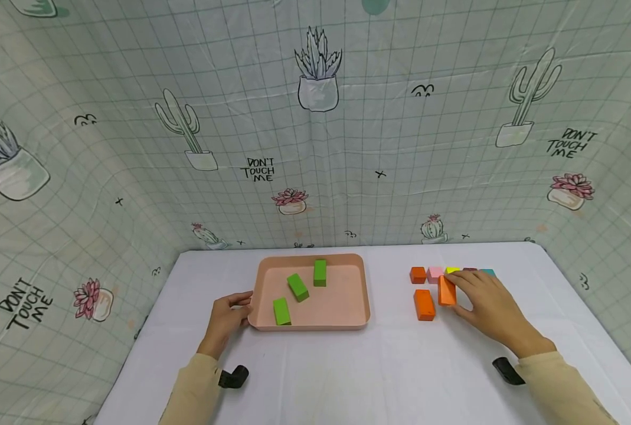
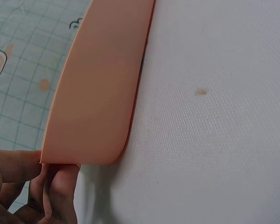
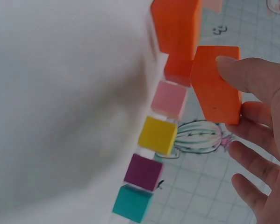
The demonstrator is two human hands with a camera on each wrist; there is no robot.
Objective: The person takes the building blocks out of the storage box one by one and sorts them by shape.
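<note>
Between thumb and fingers, my right hand [image 1: 487, 308] pinches an orange rectangular block [image 3: 218, 84]. The block looks raised above the table in the right wrist view. Just left of it in the head view, a second orange block [image 1: 424, 304] lies on the table. My left hand [image 1: 226, 319] grips the left edge of a peach-coloured tray [image 1: 336, 313], near its front corner. In the left wrist view the fingers [image 2: 64, 186] press against the tray's outer wall. Three green blocks [image 1: 297, 287] lie apart from one another inside the tray.
Behind the orange blocks runs a row of small cubes: orange-red [image 1: 418, 275], pink [image 1: 435, 274], yellow [image 3: 157, 135], purple [image 3: 143, 172] and teal [image 3: 132, 203]. My right hand partly covers them in the head view. A patterned cloth [image 1: 347, 147] hangs behind the white table [image 1: 315, 378].
</note>
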